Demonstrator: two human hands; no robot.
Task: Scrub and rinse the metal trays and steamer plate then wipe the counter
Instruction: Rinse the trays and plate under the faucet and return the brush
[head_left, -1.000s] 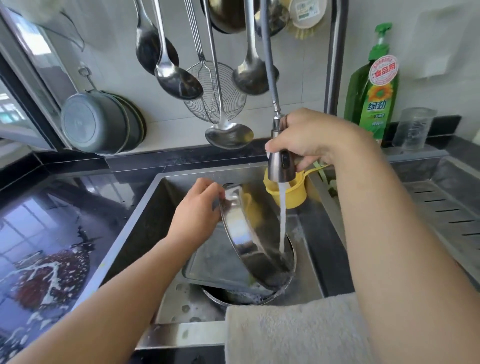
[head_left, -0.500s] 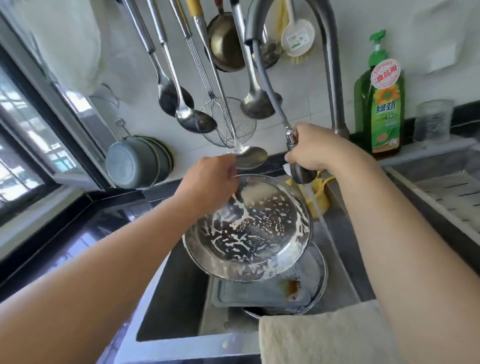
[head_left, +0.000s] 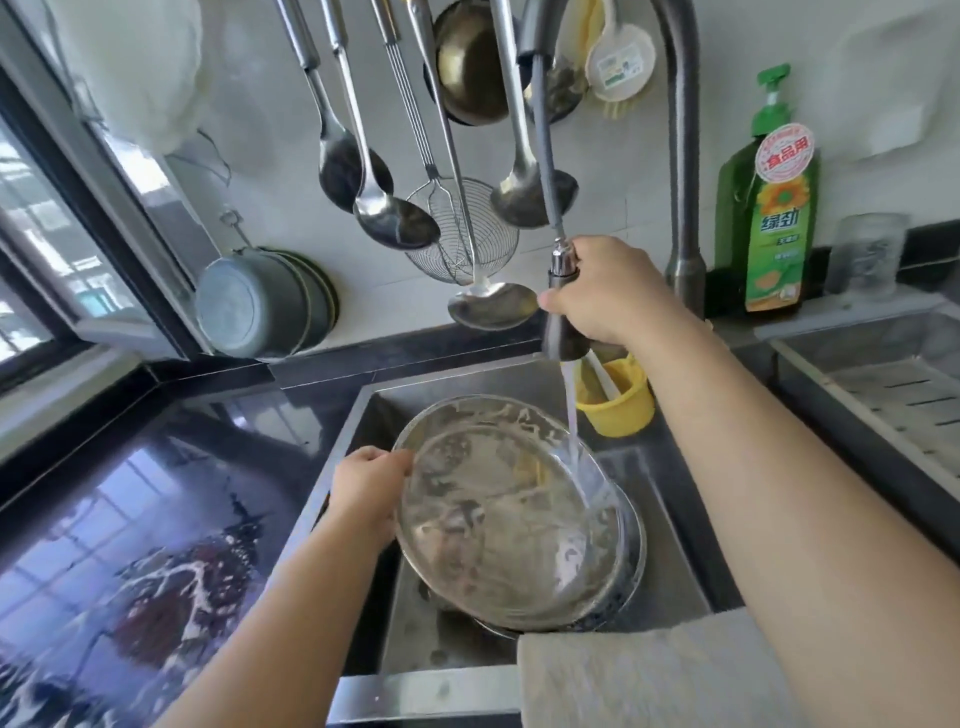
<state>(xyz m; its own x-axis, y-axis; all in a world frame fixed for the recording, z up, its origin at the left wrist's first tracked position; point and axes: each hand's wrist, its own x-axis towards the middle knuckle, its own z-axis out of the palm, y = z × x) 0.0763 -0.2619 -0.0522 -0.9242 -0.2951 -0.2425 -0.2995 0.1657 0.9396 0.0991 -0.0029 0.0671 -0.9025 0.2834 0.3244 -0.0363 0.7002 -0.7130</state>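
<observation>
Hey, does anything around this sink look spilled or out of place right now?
Yes. White soapy foam lies spilled across the glossy black counter left of the steel sink, not yet wiped. Otherwise nothing stands out.

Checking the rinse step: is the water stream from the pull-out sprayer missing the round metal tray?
No, the stream from the sprayer head in the right hand lands on the round metal tray, which the left hand holds tilted.

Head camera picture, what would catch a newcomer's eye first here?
First, the round metal tray tilted over the sink, the left hand holding its rim. The right hand grips the pull-out sprayer, whose water hits the tray's right side. Ladles hang on the wall behind.
</observation>
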